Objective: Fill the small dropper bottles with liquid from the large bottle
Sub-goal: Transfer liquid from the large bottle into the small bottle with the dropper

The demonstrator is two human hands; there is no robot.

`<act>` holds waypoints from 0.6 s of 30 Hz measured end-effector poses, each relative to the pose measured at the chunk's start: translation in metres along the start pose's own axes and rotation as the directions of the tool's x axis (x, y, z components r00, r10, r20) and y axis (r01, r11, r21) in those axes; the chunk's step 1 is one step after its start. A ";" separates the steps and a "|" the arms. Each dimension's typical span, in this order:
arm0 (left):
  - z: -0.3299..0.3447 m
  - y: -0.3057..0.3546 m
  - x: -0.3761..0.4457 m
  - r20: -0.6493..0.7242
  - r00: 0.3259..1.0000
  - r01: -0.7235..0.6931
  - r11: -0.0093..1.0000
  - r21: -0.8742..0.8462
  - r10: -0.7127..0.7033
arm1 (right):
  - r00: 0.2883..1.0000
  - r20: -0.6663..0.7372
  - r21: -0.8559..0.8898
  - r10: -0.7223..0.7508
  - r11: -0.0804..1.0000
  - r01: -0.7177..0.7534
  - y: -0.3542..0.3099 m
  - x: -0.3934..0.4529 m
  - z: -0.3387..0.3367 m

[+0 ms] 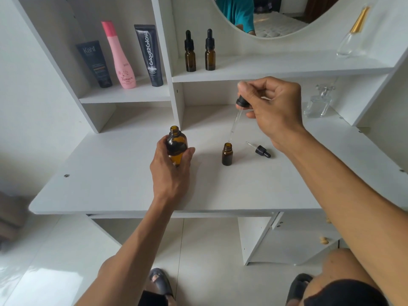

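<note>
My left hand (171, 171): fingers wrapped round large amber bottle (176, 146), uncapped, on desk (110, 184). My right hand (272, 107): fingers pinching dropper (238, 111), tip above open small bottle (227, 153); contents unclear. Spare dropper cap (260, 150) lying beside.

Readable labels on the left shelf

The dark tube (95, 62) reads "Kahf"; the pink bottle (122, 60) reads "Tamara"; the black tube (150, 56) reads "Glad2Glow" running lengthwise. Smaller print is illegible.
</note>
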State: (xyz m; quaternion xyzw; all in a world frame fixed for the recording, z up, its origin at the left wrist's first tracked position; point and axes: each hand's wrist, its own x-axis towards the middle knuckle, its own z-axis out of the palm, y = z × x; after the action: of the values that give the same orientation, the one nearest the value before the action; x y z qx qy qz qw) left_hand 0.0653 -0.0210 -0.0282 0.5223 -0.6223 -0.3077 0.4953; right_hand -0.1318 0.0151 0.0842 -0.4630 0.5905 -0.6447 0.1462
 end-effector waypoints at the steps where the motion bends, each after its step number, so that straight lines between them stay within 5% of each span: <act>1: 0.000 0.000 0.000 0.001 1.000 0.001 1.000 -0.004 -0.001 | 1.000 -0.001 -0.002 0.003 1.000 -0.003 0.001 0.000 0.000; 18: 0.000 0.001 0.000 -0.001 1.000 0.003 1.000 -0.009 -0.003 | 0.999 0.030 -0.025 0.025 0.999 -0.024 0.002 -0.006 0.003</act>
State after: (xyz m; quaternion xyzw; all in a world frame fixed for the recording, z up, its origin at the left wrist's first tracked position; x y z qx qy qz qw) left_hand 0.0648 -0.0209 -0.0279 0.5211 -0.6198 -0.3112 0.4974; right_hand -0.1270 0.0170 0.0793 -0.4672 0.6018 -0.6284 0.1570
